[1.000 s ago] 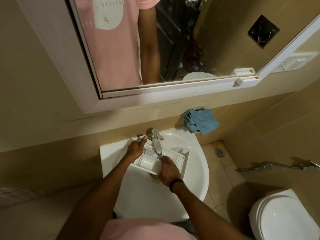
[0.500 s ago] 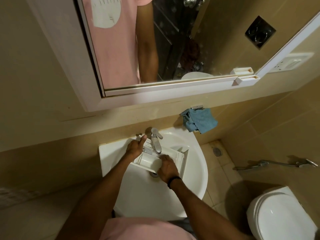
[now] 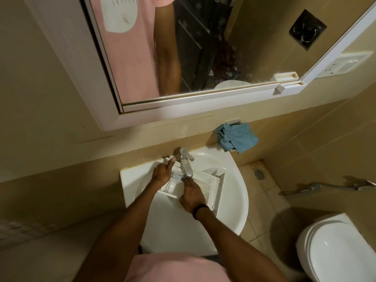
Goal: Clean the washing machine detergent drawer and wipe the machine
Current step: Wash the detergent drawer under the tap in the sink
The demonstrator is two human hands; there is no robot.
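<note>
Both hands on drawer — over sink.

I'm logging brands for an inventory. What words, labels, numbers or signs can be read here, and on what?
None can be read.
White print on the pink shirt's reflection in the mirror: mirrored and blurred.
Detergent drawer, tap, blue cloth, toilet: no markings visible.

Dim, warm yellowish light falls from above me, my arms cast soft shadows, the white sink glares mildly, wide-angle bending curves the edges, and the lower left blurs.
</note>
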